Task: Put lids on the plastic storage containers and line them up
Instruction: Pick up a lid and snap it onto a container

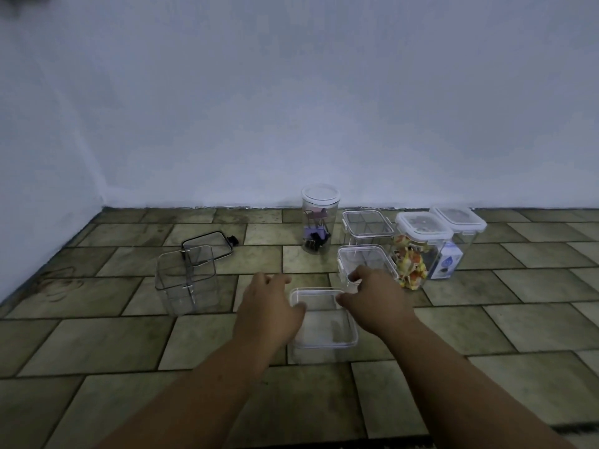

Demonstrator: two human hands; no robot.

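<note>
Wall: pale and bare, it fills the upper half, well beyond the near box.

Floor: greenish tiles with dark joints. Everything stands on it.

Left hand: at the near box's far left corner. Thumb tip on the rim. Fingers loosely curled past the corner, holding nothing.

Right hand: at the far right corner, thumb tip against the rim. Fingers curl in front of the box just behind; cannot tell whether they touch it or grip anything.

Open tub: tall, clear, square and lidless, standing upright well left of the near box.

Near box: low, clear and rectangular, between the two hands and closest to the person. Whether a lid sits on it is unclear.

Sweets tub: white-rimmed lid on, yellow-orange wrapped pieces inside, beyond-right of the near box. End tub: just right of that, lidded, with a blue-white pack inside.

Jar: round, lidded, with binder clips inside, straight beyond the near box.

Front latch box: clear, lid on, just beyond the near box's right corner. Rear latch box: directly behind it.

Loose lid: dark-rimmed, flat on the tiles, far left of the near box, behind the open tub.
</note>
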